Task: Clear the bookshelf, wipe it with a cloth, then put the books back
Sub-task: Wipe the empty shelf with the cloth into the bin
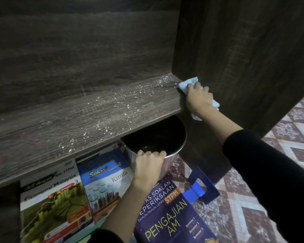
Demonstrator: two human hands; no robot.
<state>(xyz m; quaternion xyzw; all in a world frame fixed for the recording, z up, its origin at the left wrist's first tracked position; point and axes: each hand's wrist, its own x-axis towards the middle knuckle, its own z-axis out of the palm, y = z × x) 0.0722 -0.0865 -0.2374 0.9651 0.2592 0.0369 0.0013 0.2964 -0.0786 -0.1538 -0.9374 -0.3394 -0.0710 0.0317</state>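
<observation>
Nearest the camera, three textbooks lie face up on the floor: the purple Pengajian Am book (167, 221), the Kimia book (105, 179) and the Ekonomi Malaysia book (51, 199). They are off the shelf, apparently so the board can be cleaned. Just beyond them the left hand (148, 165) reaches forward, forearm low, with its fingers hooked over the near rim of a shiny metal bin (181, 148). It grips the bin under the front edge of the shelf board (77, 116), probably to catch what gets swept off. The board is bare of books and is speckled with white crumbs (130, 95), thickest toward the far right corner. There the right hand (197, 98), arm stretched out in a black sleeve, clutches a bunched pale blue cloth (188, 81). The fingers are curled over the cloth, pressing it where the board meets the side panel (235, 50). Wiping looks barely begun.
</observation>
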